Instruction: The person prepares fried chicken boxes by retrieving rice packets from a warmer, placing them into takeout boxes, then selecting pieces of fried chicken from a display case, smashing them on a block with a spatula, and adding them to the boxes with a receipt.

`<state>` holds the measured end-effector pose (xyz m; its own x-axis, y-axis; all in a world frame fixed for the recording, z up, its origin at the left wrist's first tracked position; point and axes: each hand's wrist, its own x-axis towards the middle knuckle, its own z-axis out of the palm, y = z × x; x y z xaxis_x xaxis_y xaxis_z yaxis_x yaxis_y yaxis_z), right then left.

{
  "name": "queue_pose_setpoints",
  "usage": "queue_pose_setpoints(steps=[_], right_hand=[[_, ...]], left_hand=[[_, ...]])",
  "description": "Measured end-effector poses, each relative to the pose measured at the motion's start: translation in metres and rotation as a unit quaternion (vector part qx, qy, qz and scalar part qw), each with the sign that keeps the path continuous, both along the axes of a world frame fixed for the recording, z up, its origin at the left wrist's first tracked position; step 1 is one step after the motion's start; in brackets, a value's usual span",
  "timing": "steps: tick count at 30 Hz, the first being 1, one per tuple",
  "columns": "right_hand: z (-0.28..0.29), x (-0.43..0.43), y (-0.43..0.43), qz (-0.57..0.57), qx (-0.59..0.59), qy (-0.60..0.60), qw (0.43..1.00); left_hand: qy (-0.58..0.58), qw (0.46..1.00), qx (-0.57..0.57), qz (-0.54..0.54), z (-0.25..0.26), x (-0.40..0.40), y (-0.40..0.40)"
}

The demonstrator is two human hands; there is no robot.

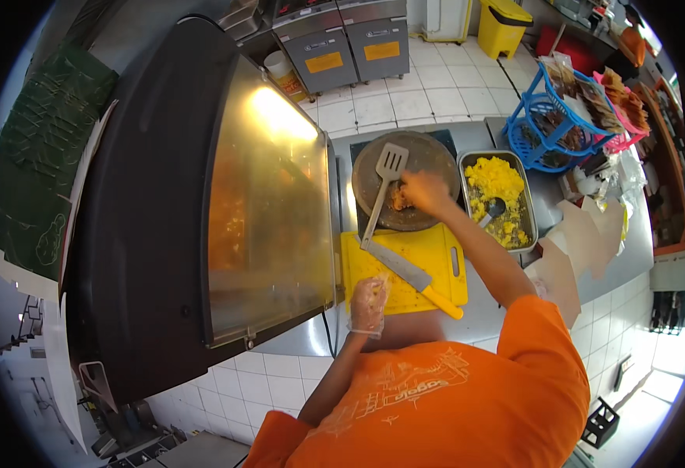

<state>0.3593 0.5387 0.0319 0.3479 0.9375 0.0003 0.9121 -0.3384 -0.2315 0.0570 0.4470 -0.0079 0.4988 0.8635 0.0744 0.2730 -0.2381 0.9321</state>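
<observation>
My right hand [427,192], blurred and seemingly bare, is over a wide round stone mortar [436,153]. Beside its fingers lies a browned piece of food [399,199], perhaps fried meat; whether the hand grips anything is unclear. A slotted spatula [391,162] rests across the mortar, its handle reaching down to a yellow cutting board [357,257]. On that board lies a large knife [404,268] with a yellow handle, its blade tip near the spatula's handle end. In a clear plastic glove, my left hand [368,305] is at the board's near left edge, its fingers partly hidden.
A glass-fronted warming cabinet [272,222] stands close on the left. Right of the mortar is a metal tray [533,225] of yellow food with a dark spoon [494,207]. Farther right are unfolded cardboard boxes [553,281] and a blue tiered basket [532,131]. Another person [633,38] is far off.
</observation>
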Motion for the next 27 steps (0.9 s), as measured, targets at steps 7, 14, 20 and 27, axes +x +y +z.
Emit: queue_pose_setpoints(steps=[7,14,20,27], right_hand=[[0.033,0.031,0.018,0.032,-0.103,0.061,0.992],[-0.007,0.073,0.004,0.087,0.017,-0.092,0.992],[-0.022,0.054,-0.017,0.03,0.162,-0.016,0.986],[0.04,-0.054,-0.089,-0.203,0.445,0.208,0.847]], left_hand=[[-0.037,0.995,0.034,-0.087,0.033,0.068,0.037],[0.356,0.93,0.083,-0.035,0.048,0.197,0.109],[0.458,0.862,0.187,-0.109,-0.02,0.26,0.144],[0.454,0.791,0.35,-0.214,-0.097,0.205,0.198]])
